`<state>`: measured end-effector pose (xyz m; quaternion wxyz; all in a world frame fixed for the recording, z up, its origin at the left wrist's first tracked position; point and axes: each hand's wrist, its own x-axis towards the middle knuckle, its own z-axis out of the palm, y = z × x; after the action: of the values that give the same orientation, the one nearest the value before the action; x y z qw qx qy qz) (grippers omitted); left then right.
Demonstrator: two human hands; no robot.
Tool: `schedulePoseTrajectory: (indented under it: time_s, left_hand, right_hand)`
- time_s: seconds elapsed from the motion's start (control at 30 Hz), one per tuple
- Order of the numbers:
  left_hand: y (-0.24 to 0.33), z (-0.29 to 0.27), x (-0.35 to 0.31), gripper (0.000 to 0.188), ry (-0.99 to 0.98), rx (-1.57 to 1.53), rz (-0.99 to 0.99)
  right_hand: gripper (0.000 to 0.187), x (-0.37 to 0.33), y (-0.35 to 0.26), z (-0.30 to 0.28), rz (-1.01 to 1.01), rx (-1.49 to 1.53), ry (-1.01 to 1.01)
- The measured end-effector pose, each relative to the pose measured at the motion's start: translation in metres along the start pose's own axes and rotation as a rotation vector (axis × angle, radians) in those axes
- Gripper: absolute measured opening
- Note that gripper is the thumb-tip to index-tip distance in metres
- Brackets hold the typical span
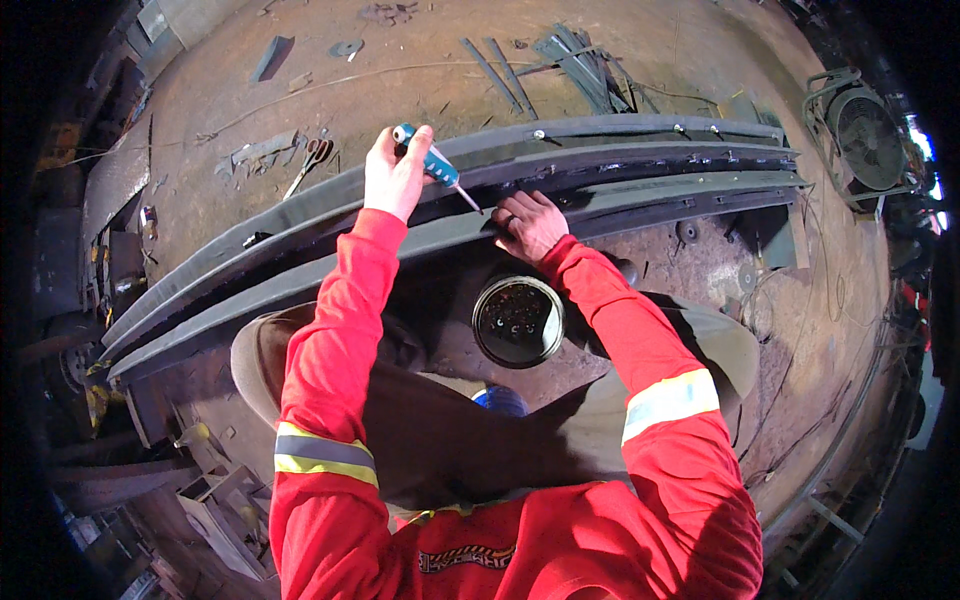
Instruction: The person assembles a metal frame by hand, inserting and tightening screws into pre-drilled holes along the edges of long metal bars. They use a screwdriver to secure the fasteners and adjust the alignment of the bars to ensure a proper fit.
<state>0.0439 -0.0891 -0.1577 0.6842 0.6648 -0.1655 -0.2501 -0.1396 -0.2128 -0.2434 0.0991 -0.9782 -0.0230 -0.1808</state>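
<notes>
My left hand (397,178) is wrapped round the teal handle of a screwdriver (441,168), its thin shaft slanting down to the right. The screwdriver's tip ends close to my right hand (533,224). That hand is closed, its curled fingers in the dark groove at the edge of a long grey metal beam (640,200). What the fingers pinch, if anything, is hidden. Several shiny bolts stand along the beam's far flange, among them one bolt (539,134). Between my knees stands a round can (520,364) with dark contents and several small shiny pieces in it.
Scissors (318,150) lie beyond the beam at the left. Dark metal strips (585,70) are heaped on the floor (420,90) at the far side. A fan (865,138) stands at the right. A wooden box (215,510) is at the lower left.
</notes>
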Motion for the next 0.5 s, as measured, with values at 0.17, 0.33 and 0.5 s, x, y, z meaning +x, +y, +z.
schedulePoseTrajectory:
  time_s: [0.17, 0.33, 0.5]
  left_hand:
    - [-0.009, 0.005, 0.003, 0.028, -0.038, 0.094, -0.003]
    - [-0.014, 0.009, 0.011, 0.028, -0.066, 0.154, -0.028]
    - [-0.012, 0.02, 0.014, 0.029, -0.063, 0.177, -0.037]
  right_hand:
    - [0.034, 0.002, -0.004, -0.002, -0.012, 0.008, -0.001]
    - [0.031, -0.001, -0.003, 0.004, -0.008, -0.001, 0.049]
    - [0.029, -0.007, 0.0, 0.003, 0.001, 0.033, 0.187]
